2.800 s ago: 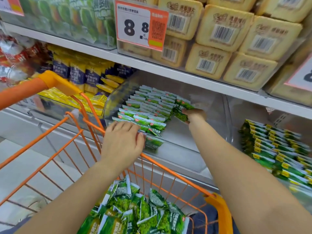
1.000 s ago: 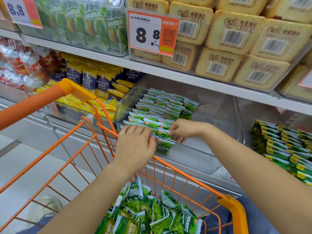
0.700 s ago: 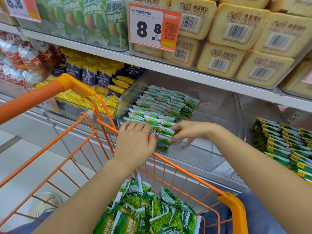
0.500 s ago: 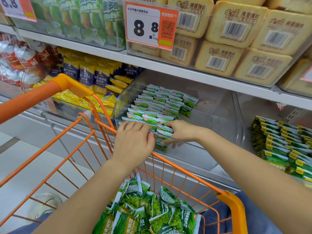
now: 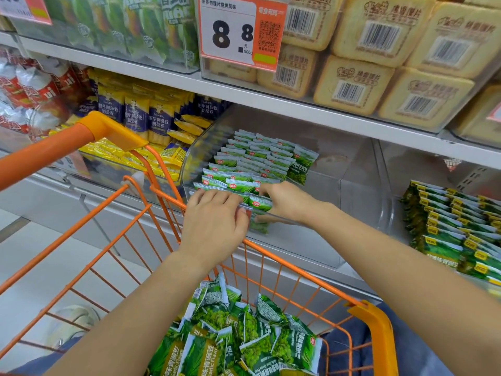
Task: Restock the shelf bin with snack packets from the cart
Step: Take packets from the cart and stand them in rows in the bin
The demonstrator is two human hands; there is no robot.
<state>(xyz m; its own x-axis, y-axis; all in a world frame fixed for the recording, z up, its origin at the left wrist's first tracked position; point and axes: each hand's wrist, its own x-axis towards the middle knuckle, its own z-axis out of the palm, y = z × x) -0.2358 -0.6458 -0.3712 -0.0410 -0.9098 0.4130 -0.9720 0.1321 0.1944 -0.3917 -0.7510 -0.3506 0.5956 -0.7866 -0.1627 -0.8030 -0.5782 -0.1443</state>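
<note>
A clear shelf bin point(image 5: 311, 241) on the lower shelf holds rows of upright green snack packets point(image 5: 254, 158) filling its left part. My left hand point(image 5: 214, 223) rests on the bin's front rim, fingers curled over the front row of packets. My right hand point(image 5: 284, 203) reaches inside the bin and holds the rightmost front packet point(image 5: 260, 204) between thumb and fingers. Below, the orange wire cart point(image 5: 374, 321) carries a loose heap of the same green packets point(image 5: 244, 337).
The right part of the bin floor is bare. A neighbouring bin at right holds green-and-yellow packets point(image 5: 455, 223). Yellow and blue packets point(image 5: 151, 123) fill the bin at left. The upper shelf carries beige bread packs point(image 5: 379, 63) and a price tag point(image 5: 241, 31).
My right hand came back from the rear of the rows to the front row and slid down beside my left hand onto the front packet. My left hand stayed on the rim.
</note>
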